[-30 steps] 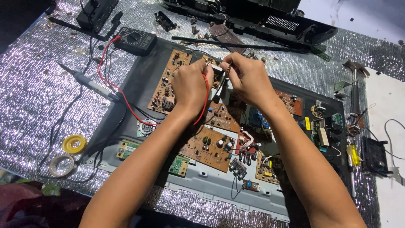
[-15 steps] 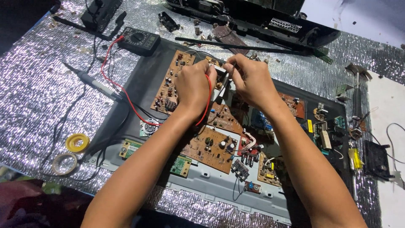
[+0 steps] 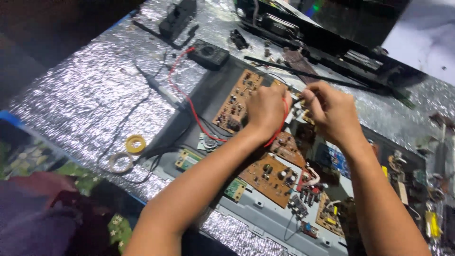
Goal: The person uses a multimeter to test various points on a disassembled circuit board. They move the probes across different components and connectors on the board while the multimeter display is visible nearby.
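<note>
Far to the left of the fingers, two rolls lie on the silver foil worktop: a yellow roll and, just beside it, a pale roll. Above them a grey probe rests on the foil. A black multimeter sits up and to the left of the fingers, and a red wire runs from it down over the grey chassis to the left hand.

The left hand lies over the edge of a brown circuit board, which is just left of its fingers. These fingers are curled in, and the red wire passes under the palm and around the wrist side, so the hand seems to grasp a red probe; the tip is hidden.

The right hand is just beside the left, nearly touching it. Its fingers are pinched on a thin dark probe tip, which points into the small gap between the two hands. Below both hands a second brown board lies in the chassis. Behind the fingers a long black rod crosses the worktop.
</note>
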